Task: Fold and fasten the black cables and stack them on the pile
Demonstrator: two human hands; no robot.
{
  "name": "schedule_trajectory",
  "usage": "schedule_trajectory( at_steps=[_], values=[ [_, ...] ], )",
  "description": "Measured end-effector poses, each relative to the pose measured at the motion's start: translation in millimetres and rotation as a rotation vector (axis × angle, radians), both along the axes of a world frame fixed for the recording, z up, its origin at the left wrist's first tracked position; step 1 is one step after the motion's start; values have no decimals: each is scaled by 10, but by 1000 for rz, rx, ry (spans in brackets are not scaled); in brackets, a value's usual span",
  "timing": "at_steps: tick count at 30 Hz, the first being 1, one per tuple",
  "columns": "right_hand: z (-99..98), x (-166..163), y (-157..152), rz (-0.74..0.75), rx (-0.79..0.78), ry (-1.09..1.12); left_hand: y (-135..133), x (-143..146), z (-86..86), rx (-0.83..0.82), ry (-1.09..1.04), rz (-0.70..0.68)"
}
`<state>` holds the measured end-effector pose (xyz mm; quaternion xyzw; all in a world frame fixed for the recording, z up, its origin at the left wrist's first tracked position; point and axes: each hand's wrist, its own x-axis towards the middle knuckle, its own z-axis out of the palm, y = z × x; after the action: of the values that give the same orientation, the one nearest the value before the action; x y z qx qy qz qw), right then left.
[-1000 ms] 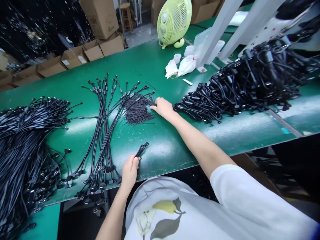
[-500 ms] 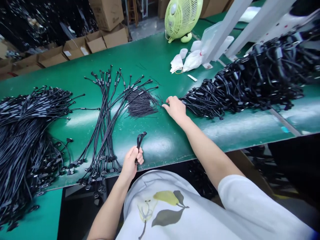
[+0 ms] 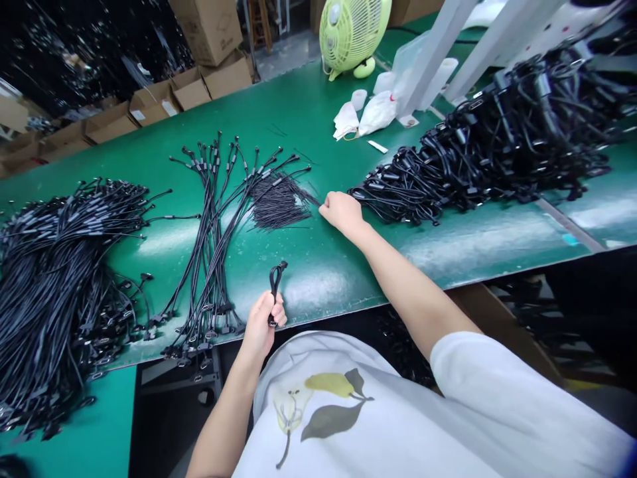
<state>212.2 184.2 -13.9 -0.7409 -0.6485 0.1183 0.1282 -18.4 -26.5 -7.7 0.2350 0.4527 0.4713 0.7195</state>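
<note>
My left hand (image 3: pixel 263 324) is closed round a short folded black cable (image 3: pixel 275 281) near the front edge of the green table (image 3: pixel 323 265); the cable's looped end sticks up above my fist. My right hand (image 3: pixel 341 211) reaches out over the table with its fingers pinched on a thin black tie (image 3: pixel 312 197) at the right edge of a small heap of black ties (image 3: pixel 279 202). Just left of that heap lies a fanned bundle of straight black cables (image 3: pixel 212 239).
A large pile of black cables (image 3: pixel 54 279) fills the left of the table and another heap of coiled cables (image 3: pixel 497 146) the right. A green fan (image 3: pixel 351 30), white bags (image 3: pixel 363 116), white posts (image 3: pixel 432 53) and cardboard boxes (image 3: pixel 189 86) stand at the back.
My right hand drew back from the tie heap, its fingers closing into a pinch on a tie. My left hand lifted the folded cable more upright.
</note>
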Motion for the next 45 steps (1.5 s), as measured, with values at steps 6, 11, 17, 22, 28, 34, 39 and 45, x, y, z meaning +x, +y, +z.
schedule_trajectory(
  at_steps=[6,11,17,22,28,34,39,45],
  values=[
    [177,66,-670,93,0,386,-3,23,81,-6,3,16],
    [155,-321,-1466,416,-387,1089,57,193,160,19,-52,-3],
    [142,-553,-1795,656,-98,637,66,186,61,161,230,-17],
    [302,-579,-1659,1094,389,-1,54,58,43,426,778,-106],
    [446,-629,-1543,1447,459,-232,30,-95,21,210,615,-235],
    [476,-675,-1618,1455,343,-169,-53,-87,-64,90,487,-245],
    [446,-708,-1620,1378,191,-183,-172,-15,17,68,558,-282],
    [402,-790,-1451,1028,176,-50,-67,54,147,228,555,-35]
  ],
)
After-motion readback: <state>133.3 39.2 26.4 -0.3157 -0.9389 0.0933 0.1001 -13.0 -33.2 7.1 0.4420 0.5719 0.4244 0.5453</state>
